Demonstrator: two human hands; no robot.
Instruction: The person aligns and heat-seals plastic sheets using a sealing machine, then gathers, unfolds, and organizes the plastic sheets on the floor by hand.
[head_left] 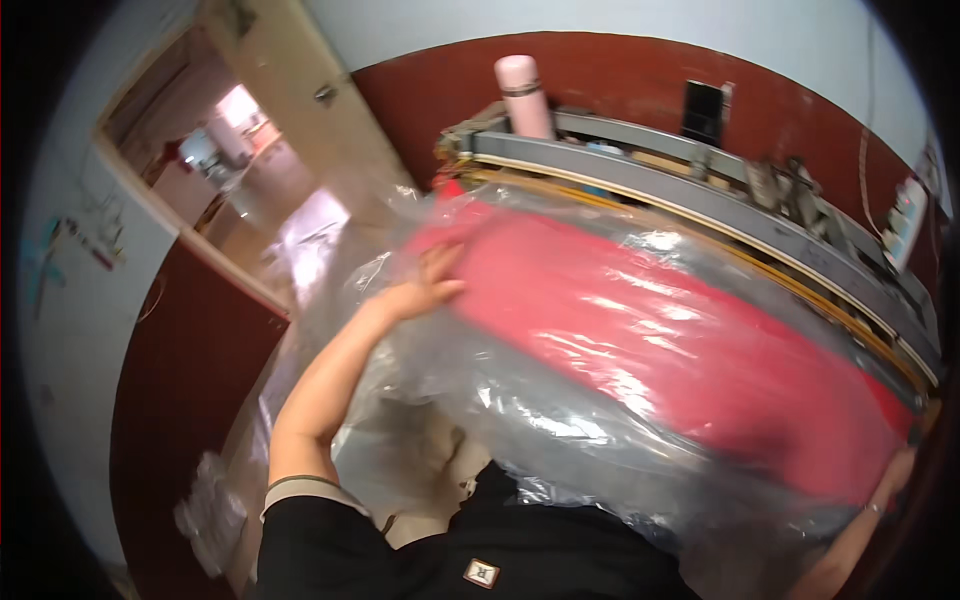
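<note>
A long, flat red piece that looks like folded cloth (620,330) stretches across a machine bed in front of me. Clear plastic sheeting (470,380) lies about it and hangs over the near side, its sheen crossing the red surface. At the left end of the red piece rests my left hand (425,285), fingers spread and somewhat blurred. My right hand (897,472) is at the opposite end, by the red piece's right edge; its fingers are smeared and partly hidden, so its grip does not show.
Behind the red piece runs a long grey metal rail (640,165). A pink bottle (525,97) and a dark phone (704,113) stand along it. A power strip (904,222) hangs at right. On the left are an open door (310,90) and crumpled plastic (212,510).
</note>
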